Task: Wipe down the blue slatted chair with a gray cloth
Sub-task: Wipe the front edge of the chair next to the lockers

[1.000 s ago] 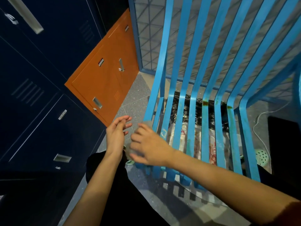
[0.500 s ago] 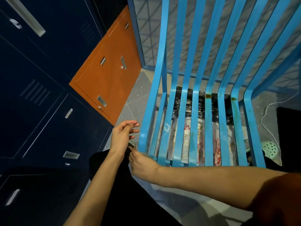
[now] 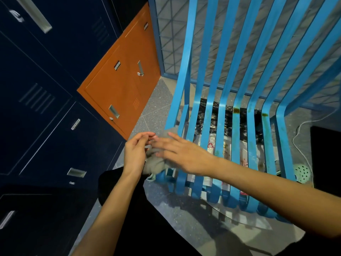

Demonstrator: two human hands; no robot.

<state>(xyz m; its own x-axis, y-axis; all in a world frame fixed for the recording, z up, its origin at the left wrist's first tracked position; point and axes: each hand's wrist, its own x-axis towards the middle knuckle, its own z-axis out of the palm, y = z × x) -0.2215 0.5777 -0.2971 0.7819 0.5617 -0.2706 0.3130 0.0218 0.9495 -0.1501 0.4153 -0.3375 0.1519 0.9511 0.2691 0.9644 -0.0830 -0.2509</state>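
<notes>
far left is a wall of dark blue lockers [image 3: 46, 108], with one orange locker [image 3: 118, 85] further back where the wall meets the speckled floor [image 3: 153, 108].

next comes the left hand [image 3: 135, 154], raised off a dark trouser knee. its fingers are curled in toward the thumb and pinch the top edge of the gray cloth [image 3: 156, 162]. the cloth hangs bunched up between the two hands, just off the front left corner of the blue slatted chair [image 3: 221, 89]. can't tell if it's touching the seat slats there.

the right hand [image 3: 184, 156] reaches across from the right, over the front of the seat. it's motion blurred, but the fingers are stretched out straight and spread, lying against the cloth with nothing gripped. its fingertips meet the left hand's fingertips.

the chair fills the middle and right. it has long slats running down the back and bending into the seat, with rusty spots at the bend on the right-hand slats. a wire mesh panel [image 3: 212, 34] stands behind it, and a black plastic bag [image 3: 212, 115] lies on the floor underneath.

far right, a white cable [image 3: 299, 137] trails over the floor past a green thing with holes in it [image 3: 302, 172].
</notes>
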